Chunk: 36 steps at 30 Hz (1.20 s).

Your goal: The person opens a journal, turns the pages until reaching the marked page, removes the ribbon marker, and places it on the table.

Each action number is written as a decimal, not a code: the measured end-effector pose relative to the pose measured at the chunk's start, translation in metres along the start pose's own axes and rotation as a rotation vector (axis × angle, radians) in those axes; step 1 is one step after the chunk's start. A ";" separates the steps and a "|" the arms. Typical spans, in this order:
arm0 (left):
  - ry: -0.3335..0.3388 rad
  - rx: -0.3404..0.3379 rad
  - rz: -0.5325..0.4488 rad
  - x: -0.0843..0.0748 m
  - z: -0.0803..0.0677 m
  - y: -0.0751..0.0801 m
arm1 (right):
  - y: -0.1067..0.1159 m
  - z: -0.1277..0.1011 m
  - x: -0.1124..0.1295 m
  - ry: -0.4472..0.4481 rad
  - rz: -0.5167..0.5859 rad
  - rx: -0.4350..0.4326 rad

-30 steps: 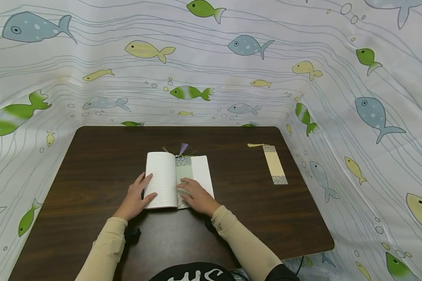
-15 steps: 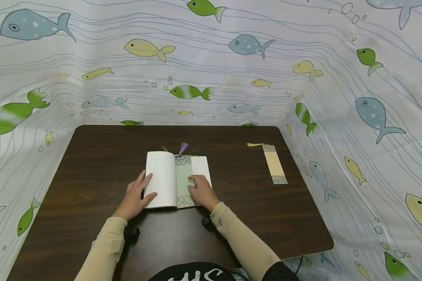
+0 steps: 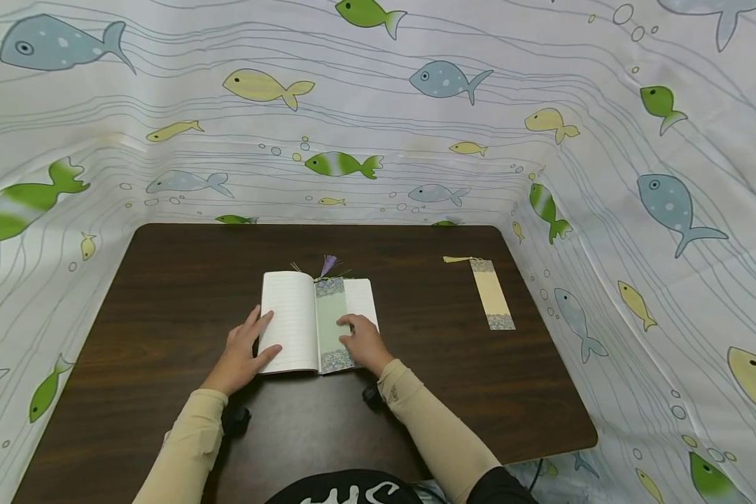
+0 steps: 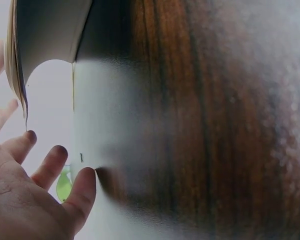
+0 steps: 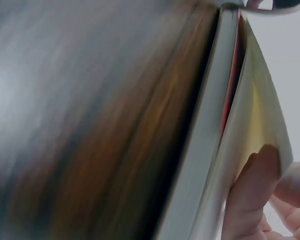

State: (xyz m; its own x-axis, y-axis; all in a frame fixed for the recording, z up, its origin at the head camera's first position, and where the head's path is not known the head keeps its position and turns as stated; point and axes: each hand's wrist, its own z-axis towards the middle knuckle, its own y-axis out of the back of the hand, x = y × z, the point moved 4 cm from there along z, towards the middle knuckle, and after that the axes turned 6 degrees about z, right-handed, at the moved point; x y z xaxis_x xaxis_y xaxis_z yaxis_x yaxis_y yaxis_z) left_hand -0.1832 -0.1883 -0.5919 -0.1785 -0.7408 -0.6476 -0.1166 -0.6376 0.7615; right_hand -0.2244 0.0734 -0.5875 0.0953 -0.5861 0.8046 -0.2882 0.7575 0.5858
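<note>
A notebook (image 3: 288, 322) lies open on the table, its left page ruled and white. Along its gutter, over the right page, is a green bookmark (image 3: 331, 308) with grey patterned ends. My right hand (image 3: 367, 346) pinches the bookmark's right edge between thumb and finger. In the right wrist view the bookmark (image 5: 270, 100) is raised off the page at that edge, with the thumb (image 5: 257, 182) against its underside. My left hand (image 3: 239, 357) rests at the notebook's left edge, thumb on the page. Its fingers are spread in the left wrist view.
A purple tassel (image 3: 329, 265) and thin dark strands stick out above the notebook's top. A yellow bookmark (image 3: 494, 294) with a yellow tassel lies to the right on the dark wooden table (image 3: 183, 280). Fish-printed white cloth (image 3: 378, 126) surrounds the table.
My right hand has drawn back rightward from across the green bookmark to its right edge, which it now pinches. The bookmark's lower end has shifted slightly right. My left hand stays put.
</note>
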 end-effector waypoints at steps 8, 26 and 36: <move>-0.004 0.014 -0.012 0.006 0.000 -0.003 | 0.043 -0.007 -0.033 -0.080 0.009 -0.070; 0.016 0.036 -0.020 0.008 0.002 -0.004 | 0.174 -0.025 -0.116 -0.272 -0.317 -0.265; 0.020 0.035 -0.014 0.010 0.001 -0.006 | 0.196 -0.025 -0.131 -0.289 -0.424 -0.323</move>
State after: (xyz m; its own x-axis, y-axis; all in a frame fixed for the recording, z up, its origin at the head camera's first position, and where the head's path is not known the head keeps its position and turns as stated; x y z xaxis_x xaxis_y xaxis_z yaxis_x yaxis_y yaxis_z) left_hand -0.1854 -0.1918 -0.6025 -0.1571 -0.7358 -0.6588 -0.1528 -0.6409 0.7523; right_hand -0.2699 0.3061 -0.5754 -0.1376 -0.8759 0.4625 0.0266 0.4635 0.8857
